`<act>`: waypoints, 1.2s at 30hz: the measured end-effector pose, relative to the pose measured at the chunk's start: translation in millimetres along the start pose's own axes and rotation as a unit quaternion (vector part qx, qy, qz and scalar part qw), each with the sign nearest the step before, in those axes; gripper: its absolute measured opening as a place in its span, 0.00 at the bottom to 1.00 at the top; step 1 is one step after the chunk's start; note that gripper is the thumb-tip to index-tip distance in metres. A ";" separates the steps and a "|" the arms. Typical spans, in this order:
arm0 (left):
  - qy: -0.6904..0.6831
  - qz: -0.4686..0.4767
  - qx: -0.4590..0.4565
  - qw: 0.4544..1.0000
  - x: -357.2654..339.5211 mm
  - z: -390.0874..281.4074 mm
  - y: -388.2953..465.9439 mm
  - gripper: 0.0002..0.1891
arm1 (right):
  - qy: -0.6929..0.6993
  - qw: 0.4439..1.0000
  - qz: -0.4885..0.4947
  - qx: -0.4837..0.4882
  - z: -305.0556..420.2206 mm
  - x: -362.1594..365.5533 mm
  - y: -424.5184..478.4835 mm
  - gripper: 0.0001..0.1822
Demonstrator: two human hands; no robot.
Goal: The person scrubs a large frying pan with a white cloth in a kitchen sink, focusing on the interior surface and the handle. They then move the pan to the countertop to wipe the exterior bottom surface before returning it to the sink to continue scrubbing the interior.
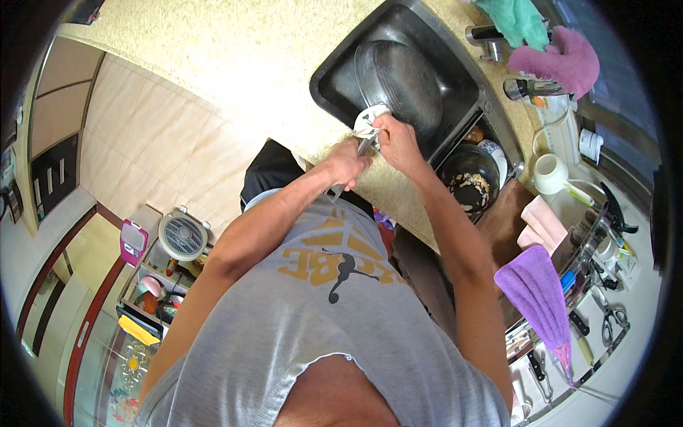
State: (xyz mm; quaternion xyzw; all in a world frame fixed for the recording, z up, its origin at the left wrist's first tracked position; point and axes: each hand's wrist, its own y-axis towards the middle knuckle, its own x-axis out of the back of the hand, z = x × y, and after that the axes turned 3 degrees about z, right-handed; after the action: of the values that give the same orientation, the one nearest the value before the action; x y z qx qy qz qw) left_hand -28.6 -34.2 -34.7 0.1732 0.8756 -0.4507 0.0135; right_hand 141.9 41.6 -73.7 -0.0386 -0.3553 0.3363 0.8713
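Observation:
A dark wok [403,88] rests tilted in the large black sink basin [341,69], its rounded side showing. Its grey handle [365,145] reaches over the front rim toward my body. My left hand [347,164] is closed around that handle, with the handle's end sticking out below the fingers. Nearer the wok, my right hand [397,140] pinches a white cloth [369,120] with dark marks against the handle. The cloth covers the spot where handle and wok meet, so the joint is hidden.
Right of the basin, a smaller basin holds a dark bowl [469,179] with food scraps and a patterned dish [495,157]. The faucet [484,35] stands behind, near green [515,21] and pink cloths [560,61]. Knives [535,365] and scissors [611,320] hang at right.

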 end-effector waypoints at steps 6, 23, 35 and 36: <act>0.009 0.009 -0.001 1.000 -4.5 7.6 2.4 0.17 | 0.354 0.882 -0.044 -0.308 -8.3 -12.7 2.5 0.09; -0.055 0.018 -0.011 0.998 0.0 22.3 7.7 0.17 | 0.598 0.764 -0.105 -0.220 -12.5 6.6 -21.2 0.09; -0.306 0.147 0.046 0.940 22.2 36.2 17.3 0.15 | 0.621 0.746 -0.199 -0.132 14.1 44.6 -37.8 0.12; -0.304 0.157 0.067 0.937 22.9 38.3 18.3 0.14 | 0.624 0.743 -0.201 -0.134 12.8 42.3 -38.2 0.12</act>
State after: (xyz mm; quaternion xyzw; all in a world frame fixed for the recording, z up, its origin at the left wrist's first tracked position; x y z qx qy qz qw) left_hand -49.4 -48.2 -75.9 0.1636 0.7593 -0.5316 0.3377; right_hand 177.1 35.9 -27.4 -0.2836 0.2268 0.0031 0.9317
